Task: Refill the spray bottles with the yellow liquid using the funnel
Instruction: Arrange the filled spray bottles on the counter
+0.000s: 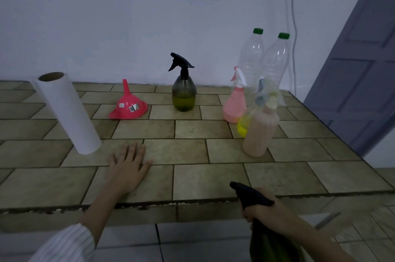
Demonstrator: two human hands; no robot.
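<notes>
My right hand (259,208) grips the neck of a dark green spray bottle (271,242) with a black trigger head, held below the tiled counter's front edge. My left hand (128,167) rests flat, fingers spread, on the counter (203,178). A pink funnel (128,106) lies mouth down at the back left. Another dark spray bottle (183,96) with yellowish liquid in its lower half stands at the back centre. On the right stand a pink spray bottle (235,104), a pale bottle (260,131) with a wrapped spray head, and a small yellow container (243,125) between them.
A white paper roll (68,112) stands at the left. Two clear, seemingly empty plastic bottles with green caps (252,56) (277,60) stand against the back wall on the right. A grey door (359,69) lies beyond the counter's right edge. Tiled floor shows below.
</notes>
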